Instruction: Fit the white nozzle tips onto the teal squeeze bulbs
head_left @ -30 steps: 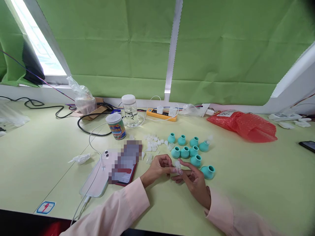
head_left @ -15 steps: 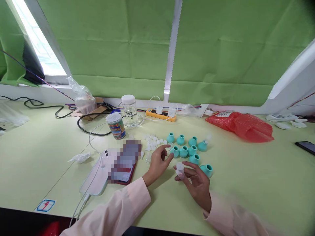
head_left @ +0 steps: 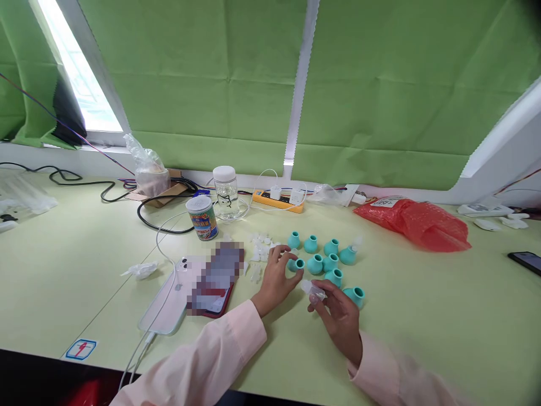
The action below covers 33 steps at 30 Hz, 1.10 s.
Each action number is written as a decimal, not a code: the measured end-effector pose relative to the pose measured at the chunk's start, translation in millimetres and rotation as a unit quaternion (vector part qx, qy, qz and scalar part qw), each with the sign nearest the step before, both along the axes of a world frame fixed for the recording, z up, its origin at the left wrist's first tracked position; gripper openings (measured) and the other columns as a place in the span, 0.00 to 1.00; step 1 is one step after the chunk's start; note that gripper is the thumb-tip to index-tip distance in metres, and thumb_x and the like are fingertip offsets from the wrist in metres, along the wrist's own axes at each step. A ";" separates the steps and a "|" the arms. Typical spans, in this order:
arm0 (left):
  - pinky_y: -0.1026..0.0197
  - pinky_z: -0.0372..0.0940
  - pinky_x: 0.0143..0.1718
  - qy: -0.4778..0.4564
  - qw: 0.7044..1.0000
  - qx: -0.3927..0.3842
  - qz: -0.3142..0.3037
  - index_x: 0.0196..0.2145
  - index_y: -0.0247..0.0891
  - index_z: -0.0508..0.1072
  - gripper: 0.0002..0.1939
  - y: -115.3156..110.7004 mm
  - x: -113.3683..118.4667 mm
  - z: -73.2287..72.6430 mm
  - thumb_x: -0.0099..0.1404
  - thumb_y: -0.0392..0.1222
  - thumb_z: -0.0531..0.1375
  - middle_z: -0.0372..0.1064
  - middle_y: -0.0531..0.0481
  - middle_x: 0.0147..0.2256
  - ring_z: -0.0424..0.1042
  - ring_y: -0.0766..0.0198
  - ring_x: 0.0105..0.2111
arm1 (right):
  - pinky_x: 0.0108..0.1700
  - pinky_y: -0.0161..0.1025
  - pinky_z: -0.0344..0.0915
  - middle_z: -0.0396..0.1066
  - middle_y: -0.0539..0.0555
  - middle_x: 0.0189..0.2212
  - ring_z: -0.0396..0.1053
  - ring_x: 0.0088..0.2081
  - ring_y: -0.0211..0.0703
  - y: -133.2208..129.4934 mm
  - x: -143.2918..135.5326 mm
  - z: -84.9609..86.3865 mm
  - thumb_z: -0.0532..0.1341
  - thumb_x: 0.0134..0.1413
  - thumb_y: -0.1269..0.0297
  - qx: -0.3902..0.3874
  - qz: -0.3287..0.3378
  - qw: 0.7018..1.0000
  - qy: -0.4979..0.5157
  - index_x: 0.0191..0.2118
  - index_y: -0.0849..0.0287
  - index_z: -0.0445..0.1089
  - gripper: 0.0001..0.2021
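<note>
Teal, round-bellied, open-necked pot (head_left: 298, 265) stands on the pale green desk (head_left: 422, 316), between the curved thumb and fingers of the left hand (head_left: 276, 283). The right hand (head_left: 337, 316) pinches a translucent white plastic piece (head_left: 313, 290) between its fingers, just beside the left.

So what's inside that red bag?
A white label shows on top of the red bag, but the red plastic hides what's inside, so I can't tell.
</note>
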<state>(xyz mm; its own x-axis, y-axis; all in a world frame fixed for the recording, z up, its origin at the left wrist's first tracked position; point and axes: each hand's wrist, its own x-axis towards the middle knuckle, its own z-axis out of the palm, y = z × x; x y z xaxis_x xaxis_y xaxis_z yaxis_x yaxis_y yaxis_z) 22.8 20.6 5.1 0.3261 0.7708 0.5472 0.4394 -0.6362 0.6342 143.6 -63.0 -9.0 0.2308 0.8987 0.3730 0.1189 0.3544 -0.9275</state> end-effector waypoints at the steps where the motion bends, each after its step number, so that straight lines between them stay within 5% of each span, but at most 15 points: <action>1: 0.56 0.56 0.44 -0.024 1.000 0.007 -0.014 0.32 0.38 0.65 0.08 -4.1 -3.1 2.4 0.51 0.37 0.55 0.59 0.46 0.42 0.58 0.58 0.45 | 0.23 0.36 0.66 0.64 0.53 0.31 0.65 0.27 0.38 0.6 0.5 0.4 0.59 0.43 0.66 0.004 -0.010 1.000 0.008 0.37 0.55 0.65 0.11; 7: 0.64 0.60 0.31 -0.030 0.990 -0.114 -0.081 0.29 0.37 0.66 0.08 -23.4 -21.2 7.6 0.47 0.35 0.55 0.67 0.52 0.25 0.66 0.66 0.26 | 0.21 0.34 0.64 0.63 0.52 0.28 0.63 0.24 0.35 2.0 1.7 5.7 0.59 0.45 0.65 -0.006 -0.004 1.000 -0.006 0.37 0.56 0.66 0.10; 11: 0.65 0.60 0.29 -0.071 0.971 -0.192 -0.127 0.29 0.35 0.70 0.10 -22.5 -25.1 11.2 0.46 0.36 0.56 0.69 0.49 0.27 0.66 0.65 0.26 | 0.18 0.32 0.63 0.63 0.51 0.25 0.60 0.20 0.33 2.9 1.7 8.2 0.58 0.46 0.63 -0.026 0.020 0.999 -0.034 0.36 0.57 0.67 0.09; 18: 0.67 0.57 0.19 -0.167 0.884 -0.379 -0.219 0.27 0.32 0.71 0.11 -18.0 -26.9 11.8 0.44 0.38 0.56 0.65 0.51 0.20 0.62 0.69 0.19 | 0.15 0.32 0.62 0.63 0.52 0.24 0.59 0.19 0.32 5.1 4.2 7.7 0.57 0.46 0.61 -0.051 0.074 0.995 -0.048 0.34 0.58 0.69 0.09; 24: 0.69 0.49 0.12 -0.153 0.875 -0.432 -0.156 0.13 0.33 0.63 0.13 -14.9 -24.1 8.0 0.49 0.41 0.53 0.56 0.55 0.11 0.55 0.73 0.10 | 0.21 0.34 0.65 0.66 0.52 0.25 0.63 0.24 0.37 6.2 5.7 7.2 0.59 0.44 0.67 0.021 0.081 0.984 -0.159 0.36 0.56 0.70 0.10; 29: 0.68 0.50 0.11 -0.132 0.847 -0.483 -0.177 0.12 0.33 0.63 0.12 -10.8 -25.1 5.4 0.49 0.39 0.52 0.56 0.55 0.10 0.56 0.72 0.10 | 0.25 0.36 0.65 0.68 0.52 0.26 0.65 0.25 0.38 8.9 9.6 5.7 0.58 0.44 0.69 0.086 0.085 0.957 -0.264 0.39 0.53 0.69 0.13; 33: 0.68 0.47 0.11 -0.096 0.855 -0.480 -0.170 0.11 0.34 0.62 0.13 -10.5 -25.4 5.8 0.49 0.39 0.51 0.54 0.55 0.09 0.54 0.72 0.10 | 0.26 0.35 0.64 0.68 0.53 0.27 0.66 0.27 0.39 11.3 15.5 5.8 0.57 0.46 0.70 0.118 0.110 0.930 -0.331 0.42 0.53 0.67 0.14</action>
<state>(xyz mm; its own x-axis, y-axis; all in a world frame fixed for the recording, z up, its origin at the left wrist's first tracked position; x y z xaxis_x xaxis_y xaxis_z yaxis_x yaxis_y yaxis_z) -2.6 10.1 10.9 0.5958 0.7737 -0.2155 0.1608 0.1480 0.9758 159.1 -51.7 -3.2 -0.2985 0.7725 0.5605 0.5369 0.6215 -0.5705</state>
